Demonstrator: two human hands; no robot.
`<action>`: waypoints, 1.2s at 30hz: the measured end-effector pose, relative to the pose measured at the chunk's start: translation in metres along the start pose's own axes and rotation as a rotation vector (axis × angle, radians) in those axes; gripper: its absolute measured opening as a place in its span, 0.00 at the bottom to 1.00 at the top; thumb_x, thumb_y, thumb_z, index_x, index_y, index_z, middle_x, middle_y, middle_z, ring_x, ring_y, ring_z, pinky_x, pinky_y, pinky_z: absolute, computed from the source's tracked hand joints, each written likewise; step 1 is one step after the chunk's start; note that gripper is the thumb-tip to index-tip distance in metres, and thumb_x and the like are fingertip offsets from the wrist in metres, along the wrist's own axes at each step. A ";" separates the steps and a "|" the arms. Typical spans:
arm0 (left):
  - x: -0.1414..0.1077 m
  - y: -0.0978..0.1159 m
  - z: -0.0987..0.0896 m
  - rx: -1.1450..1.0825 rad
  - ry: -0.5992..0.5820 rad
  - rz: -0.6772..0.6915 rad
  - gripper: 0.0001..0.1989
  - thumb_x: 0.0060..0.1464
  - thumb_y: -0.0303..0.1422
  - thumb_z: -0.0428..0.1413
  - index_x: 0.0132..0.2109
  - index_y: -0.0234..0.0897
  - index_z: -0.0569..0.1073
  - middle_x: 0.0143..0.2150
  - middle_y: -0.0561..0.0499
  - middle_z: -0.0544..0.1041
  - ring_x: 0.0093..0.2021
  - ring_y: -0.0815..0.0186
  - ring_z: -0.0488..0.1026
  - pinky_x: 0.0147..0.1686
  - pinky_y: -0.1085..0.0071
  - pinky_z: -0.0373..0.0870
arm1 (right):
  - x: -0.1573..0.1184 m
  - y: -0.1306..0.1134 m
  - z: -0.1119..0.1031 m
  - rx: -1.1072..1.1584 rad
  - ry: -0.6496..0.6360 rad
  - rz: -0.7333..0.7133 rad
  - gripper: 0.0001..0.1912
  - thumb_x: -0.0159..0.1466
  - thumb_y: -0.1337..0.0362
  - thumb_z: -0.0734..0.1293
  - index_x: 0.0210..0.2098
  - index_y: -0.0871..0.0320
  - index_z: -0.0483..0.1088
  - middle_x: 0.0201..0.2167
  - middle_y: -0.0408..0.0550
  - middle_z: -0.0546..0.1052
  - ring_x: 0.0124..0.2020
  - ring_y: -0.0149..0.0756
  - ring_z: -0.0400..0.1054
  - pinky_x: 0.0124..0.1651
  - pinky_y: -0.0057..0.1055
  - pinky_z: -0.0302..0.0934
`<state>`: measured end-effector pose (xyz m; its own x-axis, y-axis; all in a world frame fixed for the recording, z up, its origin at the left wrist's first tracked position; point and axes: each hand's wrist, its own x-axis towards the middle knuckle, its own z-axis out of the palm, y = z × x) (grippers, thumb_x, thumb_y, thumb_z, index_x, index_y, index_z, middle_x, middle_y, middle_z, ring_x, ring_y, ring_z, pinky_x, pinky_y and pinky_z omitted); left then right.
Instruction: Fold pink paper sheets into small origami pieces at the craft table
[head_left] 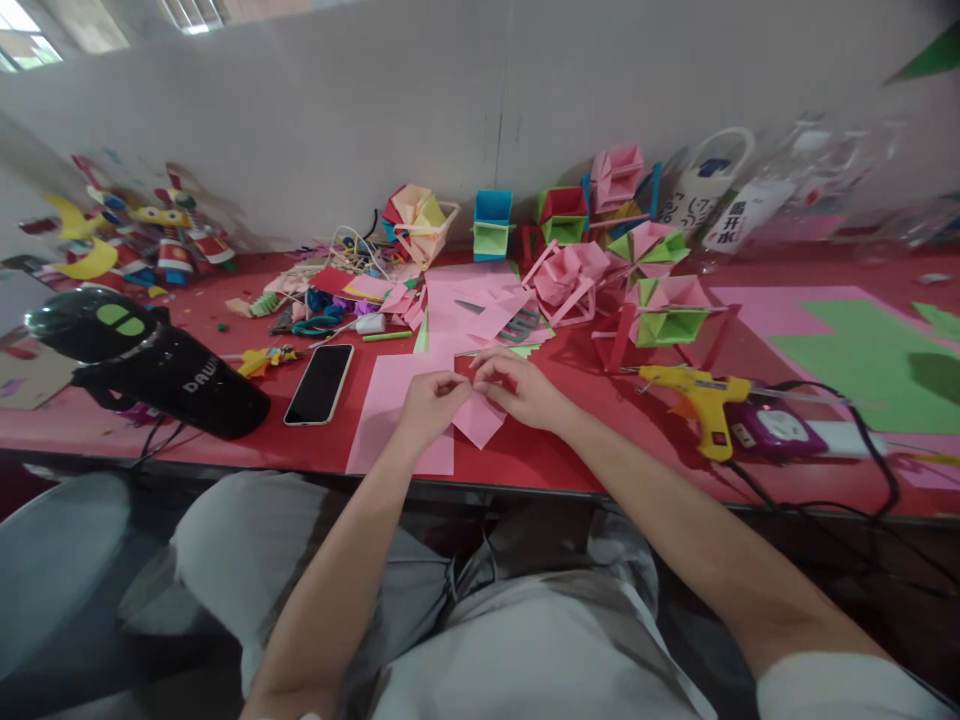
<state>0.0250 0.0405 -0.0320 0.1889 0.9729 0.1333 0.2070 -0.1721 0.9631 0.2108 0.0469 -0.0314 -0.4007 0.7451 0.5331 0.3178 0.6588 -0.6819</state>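
Pinching pink paper (478,423) with left hand (433,402) and right hand (526,389), bottle (176,365) lettered "DAW"

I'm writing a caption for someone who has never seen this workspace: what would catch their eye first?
Probably the bright folded-paper pieces along the wall, such as the blue and green box at the back centre of the red table. Next, the yellow glue gun on the right and the big black bottle, leaning, on the left.

Wearer's top (540,650) is pale grey; a short whitish sleeve (836,685) shows right of it, light-grey trousers (240,535) beyond it.
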 end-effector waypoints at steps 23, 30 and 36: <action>-0.004 0.005 -0.004 0.170 0.023 0.134 0.07 0.53 0.30 0.54 0.33 0.35 0.78 0.32 0.50 0.80 0.33 0.66 0.75 0.35 0.73 0.70 | 0.006 -0.006 -0.003 0.345 0.208 0.482 0.17 0.55 0.54 0.73 0.39 0.58 0.74 0.33 0.45 0.77 0.28 0.31 0.66 0.31 0.29 0.60; -0.005 0.005 -0.007 0.234 -0.017 0.190 0.09 0.55 0.29 0.52 0.36 0.36 0.78 0.34 0.50 0.80 0.35 0.66 0.75 0.37 0.73 0.70 | 0.004 -0.003 -0.004 0.459 0.171 0.519 0.15 0.55 0.53 0.74 0.31 0.58 0.74 0.28 0.43 0.77 0.29 0.31 0.69 0.36 0.31 0.62; -0.005 0.007 -0.005 0.267 -0.037 0.205 0.09 0.56 0.29 0.51 0.34 0.36 0.77 0.32 0.51 0.79 0.34 0.66 0.74 0.38 0.72 0.69 | 0.005 -0.004 -0.004 0.425 0.151 0.560 0.17 0.56 0.49 0.72 0.29 0.57 0.71 0.23 0.42 0.74 0.24 0.30 0.65 0.27 0.28 0.55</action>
<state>0.0201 0.0349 -0.0251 0.2861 0.9084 0.3050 0.4040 -0.4030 0.8212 0.2107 0.0480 -0.0241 -0.1426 0.9858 0.0883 0.0670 0.0986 -0.9929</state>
